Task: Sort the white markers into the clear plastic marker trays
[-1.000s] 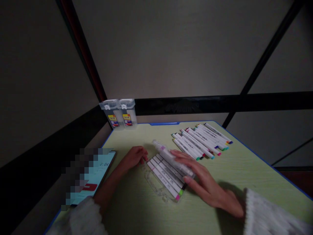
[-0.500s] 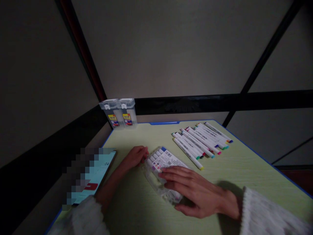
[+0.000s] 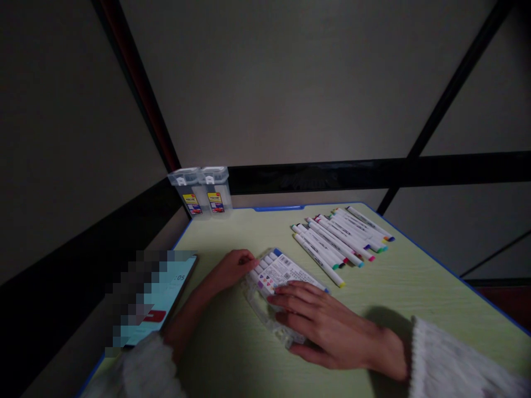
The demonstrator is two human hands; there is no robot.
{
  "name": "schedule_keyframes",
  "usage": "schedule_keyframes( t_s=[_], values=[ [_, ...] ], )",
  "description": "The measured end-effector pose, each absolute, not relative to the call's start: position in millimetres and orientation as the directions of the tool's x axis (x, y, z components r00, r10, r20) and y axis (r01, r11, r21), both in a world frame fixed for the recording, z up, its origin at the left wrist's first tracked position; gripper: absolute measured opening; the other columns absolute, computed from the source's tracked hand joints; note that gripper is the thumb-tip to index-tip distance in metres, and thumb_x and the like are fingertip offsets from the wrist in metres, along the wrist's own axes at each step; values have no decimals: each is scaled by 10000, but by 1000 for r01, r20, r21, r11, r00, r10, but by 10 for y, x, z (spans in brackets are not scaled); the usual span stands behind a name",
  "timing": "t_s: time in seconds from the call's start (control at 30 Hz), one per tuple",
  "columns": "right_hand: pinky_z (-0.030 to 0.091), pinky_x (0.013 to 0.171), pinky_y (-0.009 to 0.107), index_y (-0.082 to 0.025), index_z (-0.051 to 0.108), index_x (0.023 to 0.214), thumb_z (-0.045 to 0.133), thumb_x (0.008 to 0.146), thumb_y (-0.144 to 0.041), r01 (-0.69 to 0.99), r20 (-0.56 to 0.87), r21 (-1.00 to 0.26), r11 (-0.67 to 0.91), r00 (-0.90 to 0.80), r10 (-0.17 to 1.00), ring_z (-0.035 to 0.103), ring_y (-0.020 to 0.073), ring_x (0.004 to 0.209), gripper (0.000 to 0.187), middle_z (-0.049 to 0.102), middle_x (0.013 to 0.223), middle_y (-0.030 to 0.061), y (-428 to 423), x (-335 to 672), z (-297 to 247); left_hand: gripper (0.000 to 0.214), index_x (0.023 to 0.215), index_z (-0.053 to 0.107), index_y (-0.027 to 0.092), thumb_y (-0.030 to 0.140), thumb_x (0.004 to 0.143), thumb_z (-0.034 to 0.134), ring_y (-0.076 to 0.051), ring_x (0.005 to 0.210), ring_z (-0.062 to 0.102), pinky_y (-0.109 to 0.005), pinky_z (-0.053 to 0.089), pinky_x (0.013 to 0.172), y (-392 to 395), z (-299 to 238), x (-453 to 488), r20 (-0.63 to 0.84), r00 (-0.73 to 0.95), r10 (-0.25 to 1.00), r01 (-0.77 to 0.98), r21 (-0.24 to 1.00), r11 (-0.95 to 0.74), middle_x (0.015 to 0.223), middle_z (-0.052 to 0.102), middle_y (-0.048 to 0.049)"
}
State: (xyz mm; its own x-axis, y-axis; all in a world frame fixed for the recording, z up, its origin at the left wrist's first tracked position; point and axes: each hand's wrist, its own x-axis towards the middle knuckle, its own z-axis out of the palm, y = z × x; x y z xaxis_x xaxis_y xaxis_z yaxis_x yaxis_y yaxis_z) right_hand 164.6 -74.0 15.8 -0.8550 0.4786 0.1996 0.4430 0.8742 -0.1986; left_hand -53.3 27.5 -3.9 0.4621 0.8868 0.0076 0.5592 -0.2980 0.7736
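Observation:
A clear plastic marker case (image 3: 279,273) with a printed label on its lid lies shut on the green table (image 3: 257,232), white markers showing inside. My right hand (image 3: 327,326) lies flat on the lid, fingers stretched out and pressing down. My left hand (image 3: 231,267) rests curled at the case's left end, fingertips touching its edge. A row of several loose white markers (image 3: 342,237) with coloured caps lies beyond the case to the right.
Two upright clear marker boxes (image 3: 201,190) with yellow labels stand at the table's far left corner. A phone (image 3: 155,301) with a lit screen lies at the left edge. Black bars and a grey wall close in the back.
The case's lid, open a second ago with the markers bare, is now closed. My right hand has settled flat on it and slid slightly toward me. My left hand shifted a little right.

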Motion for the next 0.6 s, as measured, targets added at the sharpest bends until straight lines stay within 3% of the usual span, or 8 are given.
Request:
schedule_keyframes(
  t_s=[0.3,0.47,0.6],
  values=[
    [291,991,414,-139,531,1090,436,846,-295,473,249,-158,866,-830,499,355,247,1170,304,484,1252,72,-775,1565,96,285,687,575,125,390,728,477,-133,618,473,-228,362,571,284,-35,-532,-13,458,889,550,790,-272,643,560,-6],
    [283,997,417,-125,535,1056,423,848,-251,504,353,-100,858,-788,504,381,241,1143,268,508,1229,64,-777,1518,-62,271,762,561,131,385,756,466,-130,663,477,-227,376,618,260,-14,-531,-12,507,862,479,835,-271,707,553,-7],
    [281,1006,395,-115,535,998,428,822,-216,484,394,-131,865,-776,493,400,224,1122,229,533,1179,77,-746,1541,-98,268,860,554,143,379,744,502,-121,657,476,-209,372,581,215,36,-525,-34,508,860,455,859,-234,763,551,-10]
  ],
)
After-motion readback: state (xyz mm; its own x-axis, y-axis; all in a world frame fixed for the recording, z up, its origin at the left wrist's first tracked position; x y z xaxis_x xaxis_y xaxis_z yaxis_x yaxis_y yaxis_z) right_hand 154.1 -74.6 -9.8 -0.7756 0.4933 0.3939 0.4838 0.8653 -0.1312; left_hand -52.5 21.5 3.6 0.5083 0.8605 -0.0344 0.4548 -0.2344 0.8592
